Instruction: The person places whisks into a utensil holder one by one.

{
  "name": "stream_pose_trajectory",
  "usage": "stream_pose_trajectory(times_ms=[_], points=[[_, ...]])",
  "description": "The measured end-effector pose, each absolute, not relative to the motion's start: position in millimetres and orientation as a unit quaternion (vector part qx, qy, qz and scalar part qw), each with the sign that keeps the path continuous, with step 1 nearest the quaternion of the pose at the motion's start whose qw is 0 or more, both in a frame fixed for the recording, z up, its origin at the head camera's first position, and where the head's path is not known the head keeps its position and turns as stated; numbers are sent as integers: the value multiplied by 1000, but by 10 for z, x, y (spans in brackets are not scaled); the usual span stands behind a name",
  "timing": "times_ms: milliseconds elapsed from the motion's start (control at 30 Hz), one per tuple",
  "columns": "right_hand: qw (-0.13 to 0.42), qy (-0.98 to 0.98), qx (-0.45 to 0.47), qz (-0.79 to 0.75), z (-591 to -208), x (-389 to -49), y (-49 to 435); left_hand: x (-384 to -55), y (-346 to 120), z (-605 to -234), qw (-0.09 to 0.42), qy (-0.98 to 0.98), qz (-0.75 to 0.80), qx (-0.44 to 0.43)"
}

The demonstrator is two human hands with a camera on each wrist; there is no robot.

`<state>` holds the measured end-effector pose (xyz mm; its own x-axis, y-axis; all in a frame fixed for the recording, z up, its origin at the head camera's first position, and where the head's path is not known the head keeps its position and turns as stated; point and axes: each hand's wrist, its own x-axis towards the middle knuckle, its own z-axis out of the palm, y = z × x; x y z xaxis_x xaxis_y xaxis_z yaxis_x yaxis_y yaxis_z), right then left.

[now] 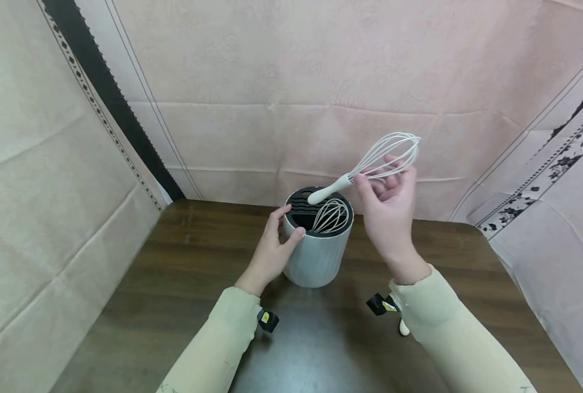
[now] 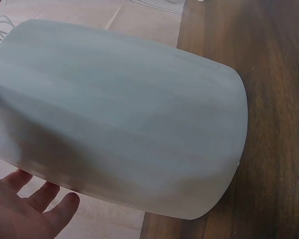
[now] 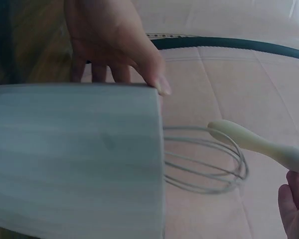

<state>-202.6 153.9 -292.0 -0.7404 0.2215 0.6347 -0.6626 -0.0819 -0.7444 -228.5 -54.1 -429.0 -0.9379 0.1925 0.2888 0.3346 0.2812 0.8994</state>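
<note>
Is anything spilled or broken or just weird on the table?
Nothing looks spilled or broken. The only odd bit is a small white thing near the right sleeve, away from the holder. The sleeve seems to hide part of it, so I can't tell what it is.

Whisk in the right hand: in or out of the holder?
Out. The right hand holds the whisk above the holder; the right wrist view shows its whole handle clear of the holder.
</note>
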Motion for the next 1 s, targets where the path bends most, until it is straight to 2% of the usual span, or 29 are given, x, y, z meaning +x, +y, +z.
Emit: stream_pose_trajectory(times_ms=[400, 600, 1000], points=[[257, -714, 207, 617, -2884, -1892, 1300, -2271, -527, -4279, 60, -801, -573, -163], [259, -772, 230, 533, -3027, -2066, 1278, -2276, -529, -4287, 64, -800, -573, -166], [213, -830, 219, 467, -3104, -2184, 1269, -2252, -539, -4280, 67, -802, -569, -168]])
